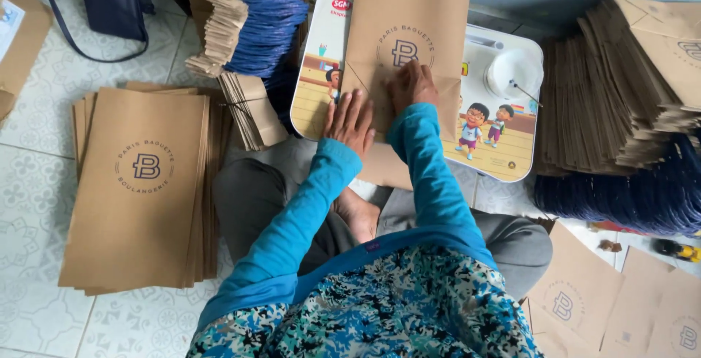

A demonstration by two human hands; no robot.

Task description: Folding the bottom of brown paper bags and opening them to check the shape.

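A flat brown paper bag (pixel 409 29) with a round printed emblem lies on a small white lap table (pixel 504 146) decorated with cartoon children. My left hand (pixel 350 121) rests flat on the bag's lower left part, fingers spread. My right hand (pixel 411 84) presses down on the bag's middle, just below the emblem, fingers bent. Both arms wear blue sleeves. I sit cross-legged on the tiled floor behind the table.
A stack of finished brown bags (pixel 142 183) lies at my left. Folded paper pieces and blue cord handles (pixel 266 26) sit behind it. At right, a tall fanned stack of bags (pixel 621 88), more blue cords (pixel 635 197), a white round container (pixel 515 72), loose bags (pixel 577 299).
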